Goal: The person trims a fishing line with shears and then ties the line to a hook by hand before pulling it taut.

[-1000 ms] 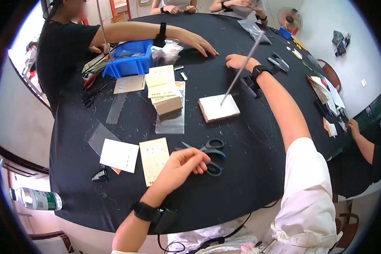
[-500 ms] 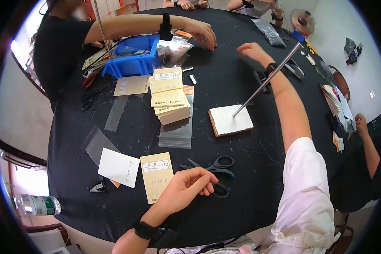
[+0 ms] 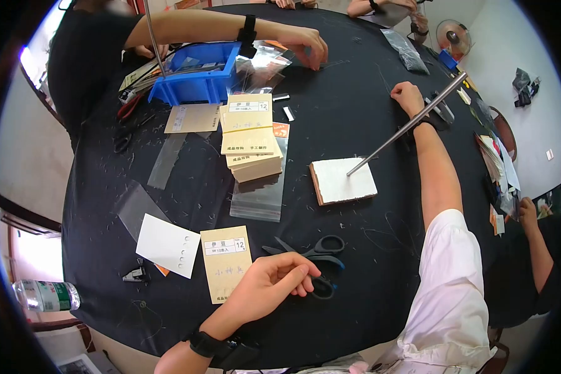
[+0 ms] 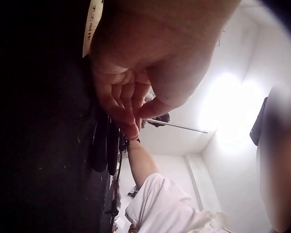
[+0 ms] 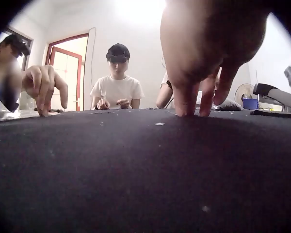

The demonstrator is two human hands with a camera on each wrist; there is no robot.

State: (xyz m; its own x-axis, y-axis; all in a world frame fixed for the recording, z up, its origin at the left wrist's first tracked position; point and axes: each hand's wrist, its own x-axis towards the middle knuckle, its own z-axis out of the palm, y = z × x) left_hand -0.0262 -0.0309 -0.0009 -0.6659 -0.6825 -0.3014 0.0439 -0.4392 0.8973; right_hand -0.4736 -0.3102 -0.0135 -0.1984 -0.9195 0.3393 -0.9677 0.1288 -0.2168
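My left hand [image 3: 271, 280] is low over the table with its fingers loosely curled, beside the black scissors [image 3: 330, 244] and overlapping a printed tan card [image 3: 221, 249]. Nothing shows between its fingertips in the left wrist view. Farther out, my right hand [image 3: 408, 96] points its fingers [image 5: 185, 99] down, with the tips on the black cloth. A faint thin line [image 3: 383, 76] lies close to those fingertips; I cannot tell whether they pinch it. Between the hands stands a white-topped block [image 3: 358, 187] with a slanting metal rod [image 3: 411, 128].
A banded stack of tan cards [image 3: 248, 128] stands on a clear bag [image 3: 255, 209]. Behind it are a blue bin [image 3: 196, 90] and another person's hand [image 3: 308, 47]. A white holed card [image 3: 165, 243], small black clip [image 3: 135, 273] and bottle [image 3: 47, 295] are at left.
My right hand has moved to the right across the cloth, and its fingers have gone down onto it. My left hand stays by the scissors. The head view has shifted slightly.
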